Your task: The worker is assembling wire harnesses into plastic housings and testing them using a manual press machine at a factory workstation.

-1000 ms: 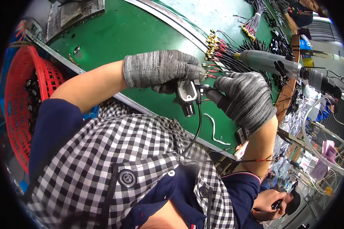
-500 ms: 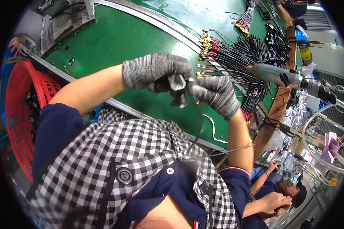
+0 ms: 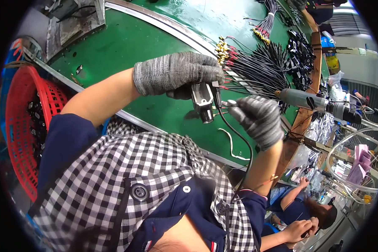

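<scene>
My left hand (image 3: pixel 178 73), in a grey knit glove, grips a hollow black housing (image 3: pixel 202 94) above the green bench. Its open side shows a pale rim, and a short round end points down toward me. A black cable (image 3: pixel 236 131) hangs from a slim black part beside the housing and curves down past my right forearm. My right hand (image 3: pixel 258 119), gloved the same way, is just right of the housing and apart from it. Its thumb and fingertips are pinched together; a small pale spot shows there, too small to name.
Bundled black cables with gold ends (image 3: pixel 256 63) lie beyond my hands. A grey cylindrical power driver (image 3: pixel 302 98) hangs at the right. A white cord (image 3: pixel 231 143) lies near the bench edge. A red basket (image 3: pixel 50 98) of black parts stands left. A co-worker (image 3: pixel 306 210) sits lower right.
My right hand has moved right and down, away from the housing. The housing, still in my left hand, has shifted slightly right and shows its open side more plainly.
</scene>
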A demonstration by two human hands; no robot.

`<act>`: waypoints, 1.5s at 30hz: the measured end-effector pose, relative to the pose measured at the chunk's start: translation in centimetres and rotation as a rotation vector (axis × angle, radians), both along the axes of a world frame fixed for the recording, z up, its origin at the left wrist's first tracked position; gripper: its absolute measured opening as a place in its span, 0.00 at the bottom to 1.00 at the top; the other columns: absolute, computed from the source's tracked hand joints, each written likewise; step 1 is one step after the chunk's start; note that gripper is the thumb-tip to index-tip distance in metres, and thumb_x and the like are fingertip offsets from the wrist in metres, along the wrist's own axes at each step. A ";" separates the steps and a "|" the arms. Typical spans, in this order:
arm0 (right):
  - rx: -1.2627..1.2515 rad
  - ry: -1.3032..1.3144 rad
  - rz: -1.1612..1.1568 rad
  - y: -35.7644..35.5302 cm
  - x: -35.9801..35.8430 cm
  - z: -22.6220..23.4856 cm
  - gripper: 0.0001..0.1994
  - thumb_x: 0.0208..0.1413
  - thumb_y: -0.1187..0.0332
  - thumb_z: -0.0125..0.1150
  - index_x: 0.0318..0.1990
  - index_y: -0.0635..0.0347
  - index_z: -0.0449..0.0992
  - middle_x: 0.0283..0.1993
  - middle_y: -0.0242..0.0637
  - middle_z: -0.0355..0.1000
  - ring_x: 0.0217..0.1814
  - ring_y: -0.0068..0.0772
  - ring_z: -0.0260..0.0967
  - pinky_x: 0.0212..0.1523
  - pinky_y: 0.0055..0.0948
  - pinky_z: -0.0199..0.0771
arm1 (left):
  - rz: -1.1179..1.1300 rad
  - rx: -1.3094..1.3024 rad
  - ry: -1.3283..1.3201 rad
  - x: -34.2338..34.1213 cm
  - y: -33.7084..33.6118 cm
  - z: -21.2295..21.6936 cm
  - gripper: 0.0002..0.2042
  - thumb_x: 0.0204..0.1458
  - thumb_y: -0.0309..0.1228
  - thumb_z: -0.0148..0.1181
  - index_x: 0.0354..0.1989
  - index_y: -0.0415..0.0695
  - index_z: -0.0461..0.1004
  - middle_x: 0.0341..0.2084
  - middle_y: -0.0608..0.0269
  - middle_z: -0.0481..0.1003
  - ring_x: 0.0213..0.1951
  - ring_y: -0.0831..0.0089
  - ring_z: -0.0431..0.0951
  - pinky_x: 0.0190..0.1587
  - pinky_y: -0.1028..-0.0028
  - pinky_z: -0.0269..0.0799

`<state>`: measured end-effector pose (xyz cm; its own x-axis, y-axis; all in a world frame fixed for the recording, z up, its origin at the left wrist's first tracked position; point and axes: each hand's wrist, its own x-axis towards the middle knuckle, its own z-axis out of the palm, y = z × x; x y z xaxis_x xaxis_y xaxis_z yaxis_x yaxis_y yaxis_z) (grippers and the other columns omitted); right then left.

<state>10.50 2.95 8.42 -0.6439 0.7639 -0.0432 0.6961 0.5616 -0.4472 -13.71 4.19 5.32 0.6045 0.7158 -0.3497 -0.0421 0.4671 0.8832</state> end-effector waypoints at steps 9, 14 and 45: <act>0.015 -0.393 0.217 2.2 -2.9 4.2 0.09 0.41 0.63 0.65 0.24 0.57 0.76 0.18 0.42 0.68 0.22 0.46 0.68 0.25 0.37 0.68 | -0.162 0.018 0.102 1.3 -0.1 0.0 0.13 0.54 0.43 0.52 0.38 0.47 0.73 0.18 0.71 0.70 0.12 0.86 0.64 0.12 0.84 0.56; -0.028 -0.564 0.284 2.6 -4.9 3.0 0.10 0.43 0.60 0.63 0.24 0.57 0.76 0.18 0.43 0.67 0.22 0.47 0.68 0.26 0.39 0.68 | -0.225 -0.041 0.214 1.4 0.0 -1.5 0.13 0.54 0.43 0.52 0.37 0.47 0.73 0.18 0.70 0.69 0.12 0.86 0.62 0.12 0.84 0.55; -0.108 0.122 -0.271 -3.9 -1.5 -13.6 0.12 0.49 0.61 0.55 0.35 0.59 0.75 0.29 0.44 0.72 0.34 0.43 0.71 0.37 0.39 0.70 | 0.216 0.206 0.237 0.0 0.4 -4.6 0.14 0.52 0.37 0.53 0.42 0.40 0.69 0.24 0.65 0.72 0.16 0.83 0.68 0.15 0.84 0.55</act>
